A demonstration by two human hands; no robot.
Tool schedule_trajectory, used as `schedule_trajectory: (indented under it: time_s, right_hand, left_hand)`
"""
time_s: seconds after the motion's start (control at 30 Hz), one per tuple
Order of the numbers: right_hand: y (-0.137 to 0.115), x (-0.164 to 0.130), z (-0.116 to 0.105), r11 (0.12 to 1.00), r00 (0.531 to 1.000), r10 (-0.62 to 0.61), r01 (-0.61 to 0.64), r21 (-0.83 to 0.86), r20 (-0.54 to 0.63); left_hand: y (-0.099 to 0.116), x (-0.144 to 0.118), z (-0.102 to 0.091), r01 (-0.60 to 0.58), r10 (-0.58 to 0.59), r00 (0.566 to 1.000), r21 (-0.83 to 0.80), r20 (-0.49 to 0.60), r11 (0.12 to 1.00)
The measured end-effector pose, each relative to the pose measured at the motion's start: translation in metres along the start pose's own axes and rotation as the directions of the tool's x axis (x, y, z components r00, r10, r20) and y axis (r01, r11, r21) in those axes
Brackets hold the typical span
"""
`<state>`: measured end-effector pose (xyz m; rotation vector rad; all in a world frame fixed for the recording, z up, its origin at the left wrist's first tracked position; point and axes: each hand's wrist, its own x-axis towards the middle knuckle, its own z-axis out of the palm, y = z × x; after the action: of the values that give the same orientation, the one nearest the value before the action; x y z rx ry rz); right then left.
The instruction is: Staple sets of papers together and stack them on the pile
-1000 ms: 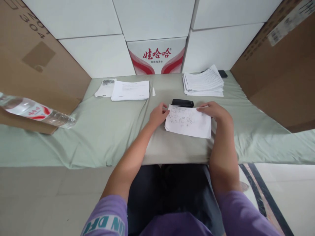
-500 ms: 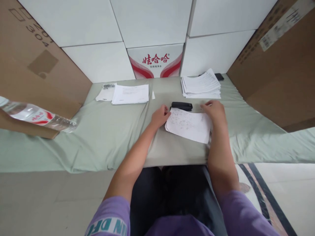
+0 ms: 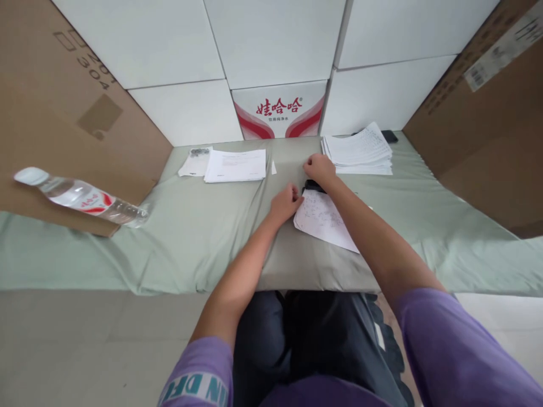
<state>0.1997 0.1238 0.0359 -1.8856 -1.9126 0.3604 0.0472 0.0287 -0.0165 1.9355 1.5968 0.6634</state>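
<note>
Handwritten sheets of paper [image 3: 324, 219] lie near the cloth's front edge, tilted slightly. My left hand [image 3: 287, 204] is closed at their upper left corner, thumb and fingers pinching it. Beyond the top edge of the sheets sits a black stapler [image 3: 313, 186], mostly hidden under my right hand and forearm. My right hand [image 3: 320, 169] is above and just beyond the stapler, fingers curled together. Anything small between those fingertips cannot be made out. My right forearm covers the right part of the sheets.
A stack of written papers [image 3: 358, 152] stands at the back right, a black object [image 3: 389, 136] behind it. Printed sheets [image 3: 236, 166], a small packet [image 3: 195, 161] and a white scrap [image 3: 274, 168] lie left. A water bottle [image 3: 85, 196] leans near a cardboard box [image 3: 85, 85]. White boxes [image 3: 278, 34] form the back.
My right hand has moved left and away from me, from the right side of the sheets to over the stapler. My left hand stays at the corner. The camera view has shifted slightly.
</note>
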Motion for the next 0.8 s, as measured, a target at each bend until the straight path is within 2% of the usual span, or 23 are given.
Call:
schedule_trajectory:
  time_s: [0.07,0.17,0.57,0.67,0.8]
  right_hand:
    - [0.000,0.004,0.014,0.997,0.999,0.048,-0.047,-0.063,0.016]
    - [0.001,0.004,0.024,0.988,0.997,0.079,-0.080,-0.134,-0.015]
    - [-0.001,0.000,0.029,0.968,0.997,0.058,-0.070,-0.241,-0.056]
    - [-0.005,-0.005,0.030,0.959,0.997,0.024,-0.045,-0.281,-0.078]
    - [-0.011,-0.009,0.029,0.948,0.997,-0.012,-0.013,-0.317,-0.076]
  left_hand:
    - [0.000,0.001,0.000,0.008,-0.008,1.000,0.018,0.010,1.000]
    - [0.002,0.002,-0.001,0.020,-0.021,0.999,0.050,0.025,0.999]
    - [0.000,0.002,0.000,-0.005,0.005,1.000,0.020,0.017,1.000]
    - [-0.004,0.001,0.002,-0.003,0.002,1.000,-0.043,-0.025,0.999]
    - [-0.004,0.015,-0.004,0.053,-0.086,0.988,-0.240,-0.128,0.969]
